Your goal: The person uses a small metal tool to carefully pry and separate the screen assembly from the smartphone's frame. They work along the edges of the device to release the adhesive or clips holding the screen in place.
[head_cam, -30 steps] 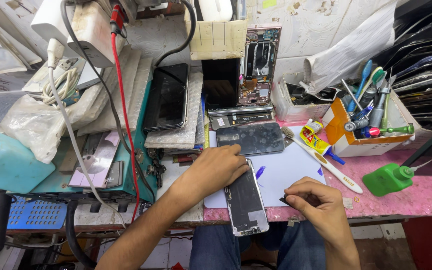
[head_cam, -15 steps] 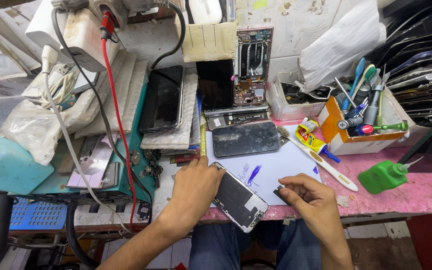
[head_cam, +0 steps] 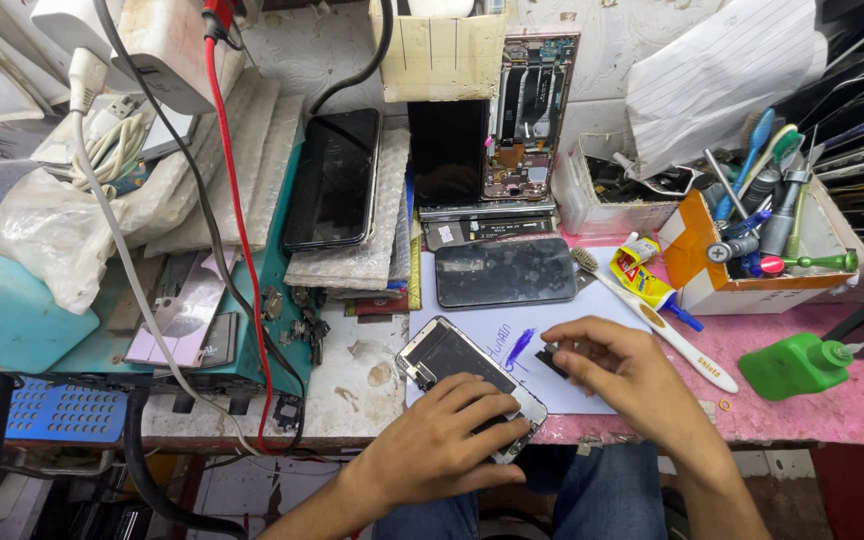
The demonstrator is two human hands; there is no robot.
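My left hand (head_cam: 442,445) lies flat on the lower end of an opened smartphone (head_cam: 444,355), which rests tilted at the front edge of the bench on a white paper sheet (head_cam: 522,340). My right hand (head_cam: 622,375) pinches a small dark part (head_cam: 552,360) between thumb and fingertips, just right of the phone and low over the paper. Behind the paper lies a dark phone screen (head_cam: 507,272), face up.
A cardboard box of tools (head_cam: 752,250), a white toothbrush (head_cam: 652,315) and a yellow glue tube (head_cam: 644,278) sit to the right, with a green squeeze bottle (head_cam: 797,362) on the pink mat. A black phone (head_cam: 334,180), cables and a disassembled phone frame (head_cam: 527,115) stand behind.
The phone has turned from upright to tilted with its top to the left. My left hand slid down to its lower end. My right hand moved up onto the paper with the small part.
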